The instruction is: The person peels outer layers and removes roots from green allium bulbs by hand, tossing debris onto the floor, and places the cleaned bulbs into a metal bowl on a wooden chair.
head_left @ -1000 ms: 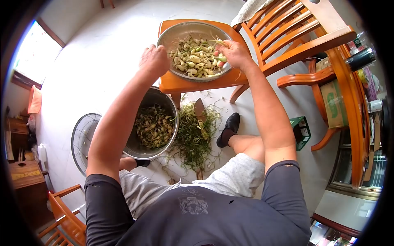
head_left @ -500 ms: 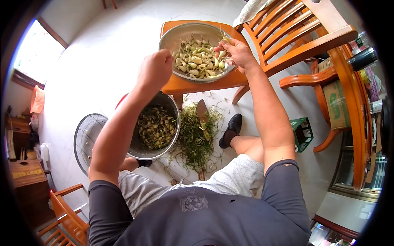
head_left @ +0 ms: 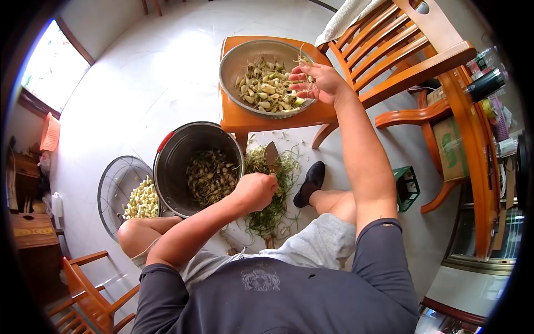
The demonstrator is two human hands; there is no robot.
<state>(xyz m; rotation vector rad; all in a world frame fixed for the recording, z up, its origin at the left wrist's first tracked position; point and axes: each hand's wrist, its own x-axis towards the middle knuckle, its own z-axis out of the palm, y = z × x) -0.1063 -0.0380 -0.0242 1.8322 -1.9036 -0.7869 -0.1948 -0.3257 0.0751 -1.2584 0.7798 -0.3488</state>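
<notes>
The left hand (head_left: pixel 257 192) curled beside a knife blade (head_left: pixel 271 155), palm hidden; any grip was unclear. Farther off, the right hand (head_left: pixel 324 82), outer fingers spread, pinched a rooty bulb (head_left: pixel 303 59) over a basin (head_left: pixel 235 62) of bulbs (head_left: pixel 263 87), masking part of its rim.

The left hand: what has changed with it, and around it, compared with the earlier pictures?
The left hand has left the metal basin's left rim and come down toward the body, beside the knife; whether it grips it is unclear. The arm now uncovers white bulbs in the wire basket. The right hand stays at the basin's right side; basin and pot stayed put.
</notes>
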